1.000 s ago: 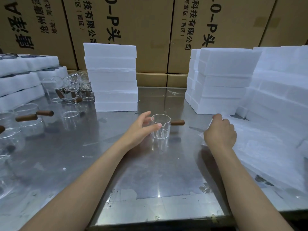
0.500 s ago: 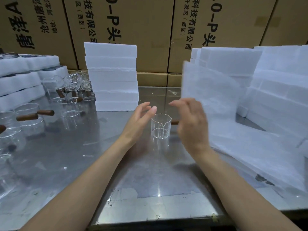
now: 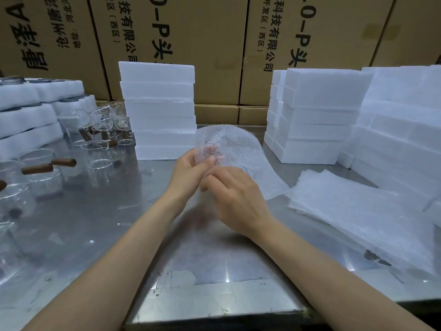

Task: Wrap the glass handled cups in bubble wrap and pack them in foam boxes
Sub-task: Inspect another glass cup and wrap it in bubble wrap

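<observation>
Both hands, left (image 3: pixel 188 173) and right (image 3: pixel 235 197), pinch a wrap (image 3: pixel 238 149) with closed fingers mid-counter (image 3: pixel 214 271); bare steel lies toward 6 o'clock, foam stacks (image 3: pixel 158 111) at 12.

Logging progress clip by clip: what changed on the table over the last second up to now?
The right hand lifted one bubble wrap sheet off the pile of sheets and swung it left over the spot where the cup stood. Both hands now pinch the sheet; the left hand had let go of the cup, which is now hidden behind the wrap. The foam boxes and the other cups stayed put.
</observation>
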### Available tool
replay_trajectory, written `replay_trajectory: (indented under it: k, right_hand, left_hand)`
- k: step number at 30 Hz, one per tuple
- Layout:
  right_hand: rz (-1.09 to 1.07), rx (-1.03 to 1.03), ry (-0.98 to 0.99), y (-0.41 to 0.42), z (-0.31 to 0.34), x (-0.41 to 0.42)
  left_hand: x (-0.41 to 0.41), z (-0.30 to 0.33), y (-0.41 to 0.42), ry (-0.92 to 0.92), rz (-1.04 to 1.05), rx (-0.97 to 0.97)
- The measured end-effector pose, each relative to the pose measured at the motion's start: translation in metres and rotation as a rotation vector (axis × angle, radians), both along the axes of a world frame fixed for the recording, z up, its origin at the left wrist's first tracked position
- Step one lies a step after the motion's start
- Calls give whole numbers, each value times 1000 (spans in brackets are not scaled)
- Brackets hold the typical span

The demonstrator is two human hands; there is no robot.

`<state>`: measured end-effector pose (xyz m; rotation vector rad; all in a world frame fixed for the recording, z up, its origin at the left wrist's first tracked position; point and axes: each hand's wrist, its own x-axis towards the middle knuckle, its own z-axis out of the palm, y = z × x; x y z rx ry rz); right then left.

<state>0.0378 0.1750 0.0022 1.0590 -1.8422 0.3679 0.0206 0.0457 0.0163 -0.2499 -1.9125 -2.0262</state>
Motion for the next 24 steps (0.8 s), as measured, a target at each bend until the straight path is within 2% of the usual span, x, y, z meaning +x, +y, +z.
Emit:
replay_trajectory:
  k: [3, 7, 10, 13, 17, 20, 24]
  right_hand:
    - [-16, -185, -183, 9, 4, -4]
    - [-80, -733, -487, 31, 9, -20]
    - [-173, -956, -667, 50, 8, -34]
    - [-147, -1001, -823, 55, 6, -41]
    - [-92, -951, -827, 51, 8, -40]
    - [-40, -974, -800, 52, 10, -36]
    - [4, -1105, -822, 54, 14, -32]
  left_hand:
    - [-1, 1, -3, 12, 30, 46]
    - [-3, 5, -7, 4, 10, 114]
    - [-5, 6, -12, -8, -40, 103]
    - [-5, 5, -14, -10, -87, 36]
    - [-4, 6, -15, 4, -86, 27]
    - [-5, 8, -17, 30, 16, 15]
    - [-5, 9, -19, 73, 238, -34]
